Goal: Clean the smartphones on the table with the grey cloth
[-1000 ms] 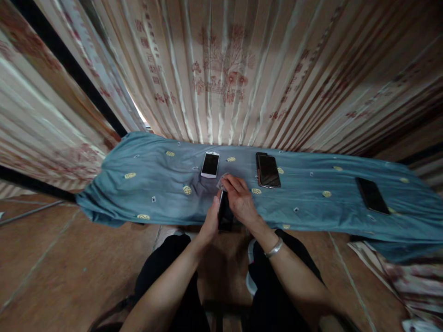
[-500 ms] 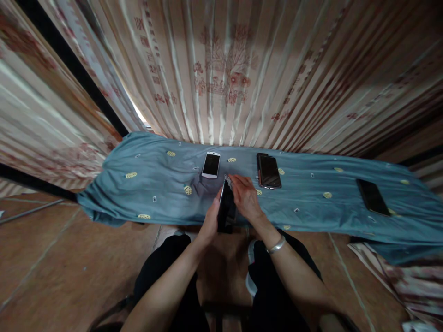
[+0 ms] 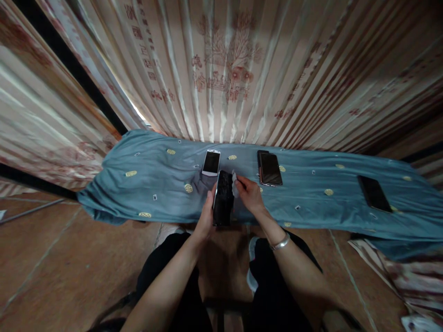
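Note:
My left hand [image 3: 206,213] is closed around the left edge of a black smartphone [image 3: 223,203], which is tilted up over the near edge of the cloth-covered surface. Pinched in the fingers of my right hand [image 3: 249,194] is a small greyish-white cloth or wipe [image 3: 235,183], held at the phone's upper right edge. A white phone with a dark screen [image 3: 211,163] lies just beyond the held one. Right of my hands rests a dark phone [image 3: 270,169], partly on top of another dark flat item.
Another black phone [image 3: 374,193] lies far right on the blue patterned cloth [image 3: 114,184]. Behind it hangs a pleated curtain [image 3: 221,110]. A dark metal bar [image 3: 74,69] slants at the left. My knees and the brown floor [image 3: 41,263] are below.
The held phone has turned so its dark face shows more. My right hand has drawn slightly down and right from its top, and the greyish-white piece is more visible.

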Action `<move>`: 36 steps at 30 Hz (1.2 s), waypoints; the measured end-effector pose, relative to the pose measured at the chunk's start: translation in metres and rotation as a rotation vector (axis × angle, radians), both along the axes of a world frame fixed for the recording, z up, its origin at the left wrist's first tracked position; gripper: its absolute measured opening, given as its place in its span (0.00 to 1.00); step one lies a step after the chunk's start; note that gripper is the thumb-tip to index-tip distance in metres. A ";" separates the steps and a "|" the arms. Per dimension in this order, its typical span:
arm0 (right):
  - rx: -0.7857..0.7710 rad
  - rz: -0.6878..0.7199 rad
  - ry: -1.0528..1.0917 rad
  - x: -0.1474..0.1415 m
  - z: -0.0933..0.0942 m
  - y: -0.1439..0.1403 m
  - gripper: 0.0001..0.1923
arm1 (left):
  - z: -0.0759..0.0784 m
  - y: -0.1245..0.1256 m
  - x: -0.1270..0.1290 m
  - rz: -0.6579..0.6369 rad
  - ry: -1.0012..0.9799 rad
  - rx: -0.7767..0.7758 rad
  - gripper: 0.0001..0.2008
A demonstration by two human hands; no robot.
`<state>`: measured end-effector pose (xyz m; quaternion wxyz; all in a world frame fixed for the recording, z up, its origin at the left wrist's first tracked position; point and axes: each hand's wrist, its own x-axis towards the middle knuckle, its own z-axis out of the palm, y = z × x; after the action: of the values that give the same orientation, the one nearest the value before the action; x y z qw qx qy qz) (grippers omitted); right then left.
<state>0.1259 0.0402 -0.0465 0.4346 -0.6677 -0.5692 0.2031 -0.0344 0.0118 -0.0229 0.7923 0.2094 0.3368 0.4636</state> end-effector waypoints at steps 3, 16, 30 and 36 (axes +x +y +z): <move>-0.034 0.021 0.059 -0.002 -0.003 0.001 0.15 | -0.003 0.004 0.002 0.046 -0.009 0.043 0.24; -0.073 0.082 0.139 -0.015 -0.007 -0.016 0.12 | -0.014 0.019 -0.003 0.121 -0.023 0.086 0.26; -0.236 0.313 0.091 -0.042 -0.009 -0.052 0.13 | 0.006 0.031 -0.019 0.223 0.003 -0.027 0.26; -0.075 0.326 -0.114 -0.032 -0.002 -0.056 0.14 | 0.006 0.035 -0.027 0.245 -0.038 -0.065 0.30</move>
<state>0.0942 -0.0161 -0.0485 0.3376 -0.5928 -0.6857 0.2539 -0.0617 0.0466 -0.0169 0.7424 0.1321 0.3597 0.5495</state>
